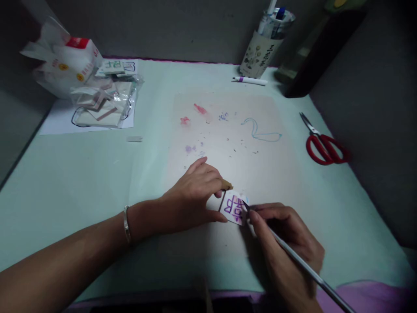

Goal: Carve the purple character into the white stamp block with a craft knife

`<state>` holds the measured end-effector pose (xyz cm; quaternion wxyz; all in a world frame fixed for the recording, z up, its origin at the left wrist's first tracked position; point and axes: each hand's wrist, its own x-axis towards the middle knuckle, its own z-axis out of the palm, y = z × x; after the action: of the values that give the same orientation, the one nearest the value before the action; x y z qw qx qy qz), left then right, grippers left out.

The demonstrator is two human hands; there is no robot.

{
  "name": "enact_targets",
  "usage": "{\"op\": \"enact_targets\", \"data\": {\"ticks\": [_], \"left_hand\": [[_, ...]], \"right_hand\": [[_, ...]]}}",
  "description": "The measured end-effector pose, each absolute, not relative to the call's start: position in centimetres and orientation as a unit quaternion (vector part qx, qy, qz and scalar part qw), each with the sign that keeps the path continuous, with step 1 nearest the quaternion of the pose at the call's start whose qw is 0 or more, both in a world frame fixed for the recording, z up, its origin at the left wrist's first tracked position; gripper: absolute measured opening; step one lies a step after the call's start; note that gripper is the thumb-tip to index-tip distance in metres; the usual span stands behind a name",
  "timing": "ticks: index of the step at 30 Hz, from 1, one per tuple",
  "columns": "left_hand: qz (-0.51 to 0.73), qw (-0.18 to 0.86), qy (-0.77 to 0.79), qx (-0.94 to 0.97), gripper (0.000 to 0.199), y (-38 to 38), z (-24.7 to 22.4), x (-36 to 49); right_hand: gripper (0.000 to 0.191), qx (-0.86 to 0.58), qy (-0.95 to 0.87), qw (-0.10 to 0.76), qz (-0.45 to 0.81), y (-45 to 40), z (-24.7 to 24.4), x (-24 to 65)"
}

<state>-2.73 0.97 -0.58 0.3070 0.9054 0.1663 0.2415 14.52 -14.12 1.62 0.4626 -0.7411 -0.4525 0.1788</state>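
Note:
A small white block [232,208] with purple characters drawn on its face lies on the pale mat in front of me. My left hand [198,191] pinches its left side between thumb and fingers. Something tan [226,185] sits at the tip of one left finger; I cannot tell whether it is a wrap or a separate piece. In my right hand [286,243] is a slim silver craft knife [293,252], held like a pen. Its dark pointed tip touches or hovers just over the block's right part. The right fingers partly cover the block's right edge.
Red-handled scissors [322,143] lie at right. A purple marker [250,81] rests before a pen jar [262,48], with a dark bottle [322,48] beside it. At back left are a plastic bag [68,65] and bagged white blocks [104,104] on paper. A small strip [134,139] lies nearby.

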Motion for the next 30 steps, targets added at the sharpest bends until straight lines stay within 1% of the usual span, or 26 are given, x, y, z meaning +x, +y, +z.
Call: {"op": "enact_targets", "data": {"ticks": [4, 11, 17, 21, 26, 30], "left_hand": [[0.244, 0.307, 0.162, 0.906, 0.055, 0.94, -0.85, -2.72], [0.247, 0.304, 0.154, 0.907, 0.06, 1.06, -0.88, -2.79], [0.246, 0.302, 0.154, 0.908, 0.06, 1.04, -0.92, -2.78], [0.255, 0.301, 0.159, 0.905, 0.063, 0.99, -1.16, -2.73], [0.231, 0.304, 0.162, 0.91, 0.059, 1.04, -0.85, -2.76], [0.231, 0.302, 0.16, 0.911, 0.061, 1.09, -0.55, -2.77]], "right_hand": [[0.016, -0.744, -0.421, 0.472, 0.216, -13.51, 1.92, 14.8], [0.02, -0.765, -0.423, 0.435, 0.216, -13.35, 1.94, 14.99], [0.018, -0.763, -0.421, 0.443, 0.212, -13.18, 1.94, 14.93], [0.019, -0.769, -0.424, 0.432, 0.205, -13.12, 1.95, 14.94], [0.018, -0.774, -0.408, 0.429, 0.224, -13.16, 1.91, 14.88], [0.018, -0.767, -0.407, 0.434, 0.241, -13.27, 1.73, 15.03]]}}
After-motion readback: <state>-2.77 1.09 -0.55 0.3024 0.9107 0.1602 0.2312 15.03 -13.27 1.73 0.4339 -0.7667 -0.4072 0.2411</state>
